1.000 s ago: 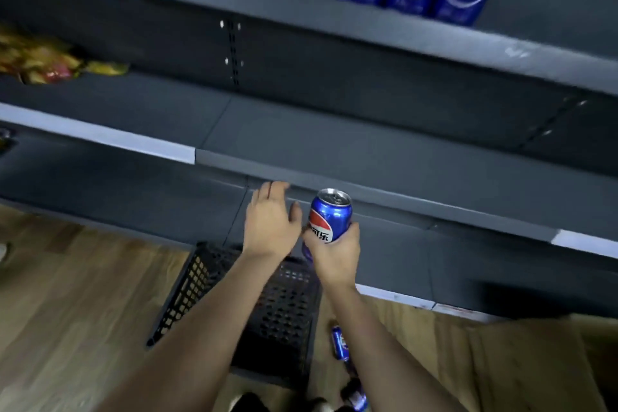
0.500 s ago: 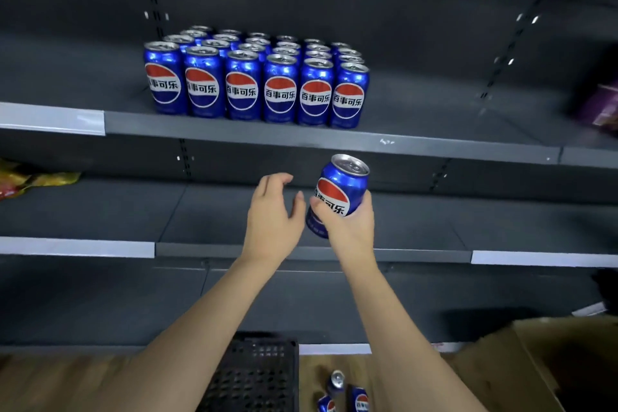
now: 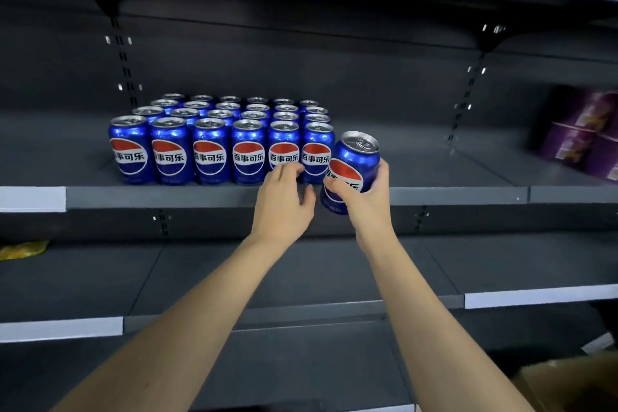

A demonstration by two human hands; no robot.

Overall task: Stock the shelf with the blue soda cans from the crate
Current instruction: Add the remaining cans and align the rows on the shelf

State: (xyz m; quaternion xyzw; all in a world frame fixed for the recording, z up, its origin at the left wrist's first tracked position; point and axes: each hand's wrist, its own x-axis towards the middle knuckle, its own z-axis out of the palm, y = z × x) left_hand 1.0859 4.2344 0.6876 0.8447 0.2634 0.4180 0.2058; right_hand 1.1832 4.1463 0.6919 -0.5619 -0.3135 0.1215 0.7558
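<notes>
My right hand grips a blue soda can with a red and white logo. The can is tilted, at the front edge of the grey shelf, just right of a block of several identical cans standing in rows. My left hand is raised beside it with fingers relaxed and holds nothing; its fingertips lie in front of the front row's right-hand cans. The crate is out of view.
Purple packages sit at the right end of the same shelf. Bare shelf space lies between them and the cans. A yellow packet lies on the lower shelf at left. A cardboard box corner shows at bottom right.
Both hands have risen from the crate to the can shelf, the right one carrying the can. The view has tilted up, so the crate and floor cans have dropped out of sight.
</notes>
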